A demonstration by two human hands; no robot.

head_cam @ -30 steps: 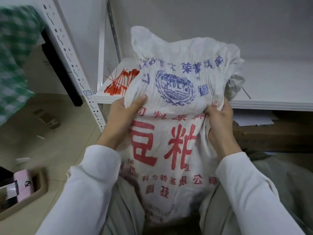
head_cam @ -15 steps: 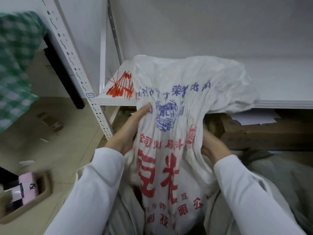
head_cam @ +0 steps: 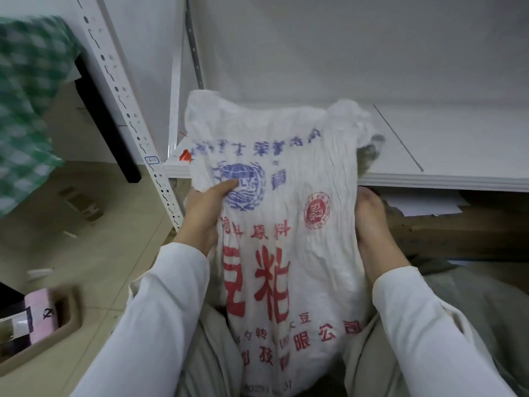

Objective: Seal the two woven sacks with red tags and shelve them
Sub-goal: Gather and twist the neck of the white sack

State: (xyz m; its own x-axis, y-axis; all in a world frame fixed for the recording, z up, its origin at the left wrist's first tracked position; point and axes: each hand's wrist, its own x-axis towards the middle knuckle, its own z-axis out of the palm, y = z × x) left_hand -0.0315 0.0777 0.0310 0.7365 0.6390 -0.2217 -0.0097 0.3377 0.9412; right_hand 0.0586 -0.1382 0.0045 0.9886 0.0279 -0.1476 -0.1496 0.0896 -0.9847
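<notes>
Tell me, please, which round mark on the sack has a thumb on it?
The blue globe emblem: the thumb of the left hand rests on it; the red seal is untouched.

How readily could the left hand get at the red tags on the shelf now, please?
Probably not yet: the left hand grips the woven sack, which stands in front of the red tags on the shelf; it would need to let go first.
</notes>
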